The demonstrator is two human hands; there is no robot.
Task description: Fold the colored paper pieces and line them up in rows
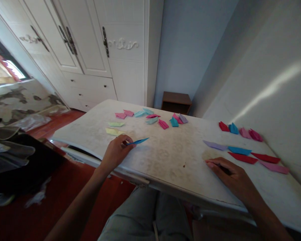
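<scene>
My left hand (118, 149) pinches one end of a blue folded paper strip (140, 141), whose pointed end sticks out to the right above the white table. Pale yellow (114, 132) and light green folded papers (116, 124) lie just beyond that hand. On the right, my right hand (227, 172) is low over the tabletop, thumb and forefinger together, with nothing showing between them. Nearest to it are a lilac folded strip (215, 145), a blue strip (239, 150) and a red strip (242, 158). Another red strip (266, 157) and a pink one (274, 167) lie farther right.
Several pink, teal and lilac folded papers (163, 124) are scattered along the table's (160, 160) far side. Red, blue and pink ones (245, 133) sit by the right wall. Behind stand a white wardrobe (129, 67) and a brown cabinet (177, 97). Dark cloth (12, 150) is at left.
</scene>
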